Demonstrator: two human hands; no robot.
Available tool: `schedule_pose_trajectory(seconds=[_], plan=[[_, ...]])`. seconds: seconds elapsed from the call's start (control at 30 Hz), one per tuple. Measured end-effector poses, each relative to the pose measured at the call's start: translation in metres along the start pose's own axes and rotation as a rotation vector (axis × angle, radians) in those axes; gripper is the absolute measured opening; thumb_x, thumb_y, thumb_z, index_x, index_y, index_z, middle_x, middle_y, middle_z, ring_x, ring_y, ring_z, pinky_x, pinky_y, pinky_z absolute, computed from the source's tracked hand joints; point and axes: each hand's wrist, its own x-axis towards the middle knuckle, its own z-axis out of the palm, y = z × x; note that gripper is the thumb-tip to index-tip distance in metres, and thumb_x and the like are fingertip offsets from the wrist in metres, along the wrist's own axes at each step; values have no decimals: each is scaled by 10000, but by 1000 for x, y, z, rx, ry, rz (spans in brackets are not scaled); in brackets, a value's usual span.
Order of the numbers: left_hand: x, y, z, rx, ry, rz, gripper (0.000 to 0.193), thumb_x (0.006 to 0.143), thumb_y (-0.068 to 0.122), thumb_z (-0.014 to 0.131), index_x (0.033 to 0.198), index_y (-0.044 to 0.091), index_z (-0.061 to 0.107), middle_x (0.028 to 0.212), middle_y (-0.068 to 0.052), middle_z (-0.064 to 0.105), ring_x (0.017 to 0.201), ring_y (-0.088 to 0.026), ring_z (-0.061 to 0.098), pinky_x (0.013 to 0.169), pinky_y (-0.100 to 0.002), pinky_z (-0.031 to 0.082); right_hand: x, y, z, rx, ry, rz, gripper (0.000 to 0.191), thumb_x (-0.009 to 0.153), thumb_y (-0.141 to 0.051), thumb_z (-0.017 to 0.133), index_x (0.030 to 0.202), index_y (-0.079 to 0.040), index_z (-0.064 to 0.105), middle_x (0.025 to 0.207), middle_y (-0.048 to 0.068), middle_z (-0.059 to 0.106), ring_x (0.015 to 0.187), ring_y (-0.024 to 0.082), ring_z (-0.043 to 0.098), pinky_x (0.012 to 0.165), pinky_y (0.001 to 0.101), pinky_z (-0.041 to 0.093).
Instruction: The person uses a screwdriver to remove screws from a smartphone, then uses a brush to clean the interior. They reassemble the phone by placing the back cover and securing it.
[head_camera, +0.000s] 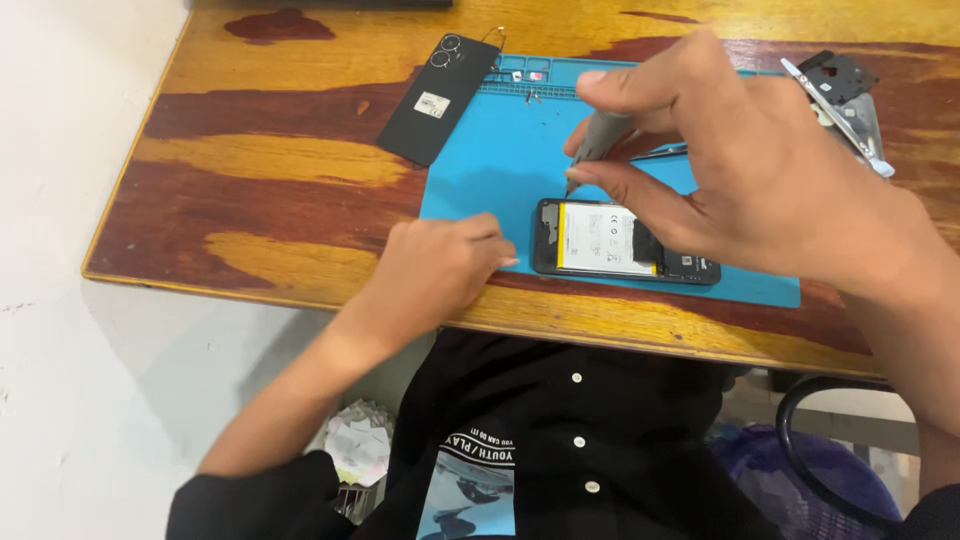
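The opened phone lies on the blue mat, just under the right hand, which pinches a grey screwdriver at its top corner. The left hand, fingers curled, rests beside the phone's left end.

Single view, worn on the head. Looked steeply down and forward over the wearer's own dark shirt onto the near edge of a wooden table. Sat close, within arm's reach of the blue mat. Tilted slightly, so the table edge ran downward to the right. Took in pale floor at left. Shared nothing with any other view.
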Motion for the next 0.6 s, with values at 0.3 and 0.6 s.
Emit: schedule_pose_trajectory(seconds=[0.3, 0.6], plan=[[23, -27, -5, -589, 47, 152, 130, 1121, 227, 561, 1117, 98, 573, 967, -47, 629, 895, -241, 637, 737, -397, 532, 1, 2, 3, -10, 48, -59, 507, 896, 104, 740, 1248, 76, 377, 984, 237, 688, 990, 323, 755, 823, 376, 651], [134, -83, 24, -1597, -89, -56, 229, 1097, 393, 568, 1039, 171, 567, 883, 39, 552, 620, -43, 399, 485, -216, 258, -4, 36, 4, -189, 241, -33, 563, 1089, 180, 631, 1376, 13, 176, 1201, 299, 608, 1136, 359, 775, 858, 323, 632]])
